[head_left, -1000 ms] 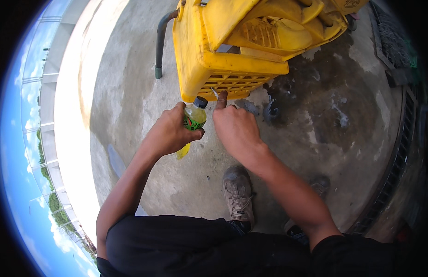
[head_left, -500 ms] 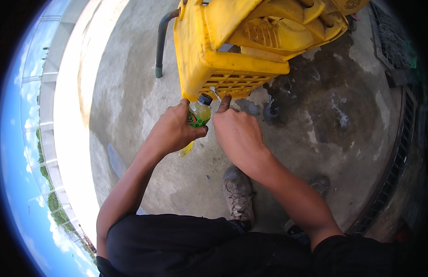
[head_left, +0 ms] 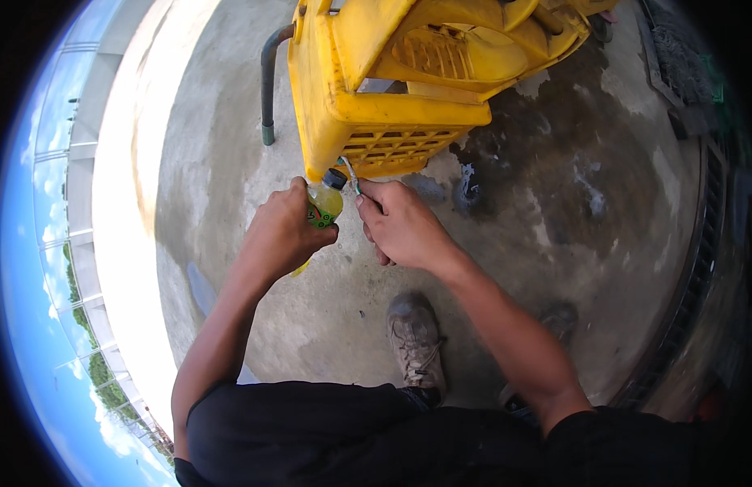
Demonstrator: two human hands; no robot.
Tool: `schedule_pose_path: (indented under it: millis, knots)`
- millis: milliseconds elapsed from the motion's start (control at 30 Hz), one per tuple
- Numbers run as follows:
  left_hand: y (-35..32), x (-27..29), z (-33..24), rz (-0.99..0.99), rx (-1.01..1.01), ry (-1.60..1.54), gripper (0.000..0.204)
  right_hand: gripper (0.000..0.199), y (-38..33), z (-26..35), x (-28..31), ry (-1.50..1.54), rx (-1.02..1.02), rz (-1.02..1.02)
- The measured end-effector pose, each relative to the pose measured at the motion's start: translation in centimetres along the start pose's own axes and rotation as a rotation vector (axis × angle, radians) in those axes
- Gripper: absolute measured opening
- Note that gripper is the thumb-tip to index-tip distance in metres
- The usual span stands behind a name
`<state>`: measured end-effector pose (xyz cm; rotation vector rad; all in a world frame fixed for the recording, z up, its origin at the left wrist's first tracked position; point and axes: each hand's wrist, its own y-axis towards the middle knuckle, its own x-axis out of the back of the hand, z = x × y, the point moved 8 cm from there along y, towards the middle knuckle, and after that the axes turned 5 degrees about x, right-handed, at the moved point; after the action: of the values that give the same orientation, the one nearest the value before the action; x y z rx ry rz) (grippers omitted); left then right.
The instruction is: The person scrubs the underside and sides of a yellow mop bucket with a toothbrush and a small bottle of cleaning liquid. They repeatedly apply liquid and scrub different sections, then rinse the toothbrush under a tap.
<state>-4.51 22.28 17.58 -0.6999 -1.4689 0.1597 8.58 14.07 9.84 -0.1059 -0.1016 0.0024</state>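
Leftmost, left hand [head_left: 282,235] has its grip clenched around a small bottle [head_left: 323,203] of yellow liquid, neck under the yellow mop bucket [head_left: 368,122]. Right hand [head_left: 404,227] pinches a thin tube [head_left: 351,174] there. Misalignment would likely spill liquid onto the concrete floor [head_left: 554,243].

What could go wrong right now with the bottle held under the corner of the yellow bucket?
The bottle has a narrow neck, and the right hand steers only a thin tube to it from the yellow mop bucket; liquid may miss and run over the left hand. The concrete floor already looks wet near the shoe, so slipping is possible.
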Motion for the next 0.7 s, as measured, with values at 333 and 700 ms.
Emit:
schedule_pose_path:
  millis: [333, 700]
  knots:
    - [-0.3, 0.1, -1.2, 0.005, -0.029, 0.038, 0.058, 0.051, 0.4, 1.8, -0.5, -0.669, -0.017, -0.034]
    - [-0.5, 0.1, -0.6, -0.022, -0.029, 0.060, 0.053, 0.030, -0.2, 0.7, 0.7, -0.468, -0.034, -0.040]
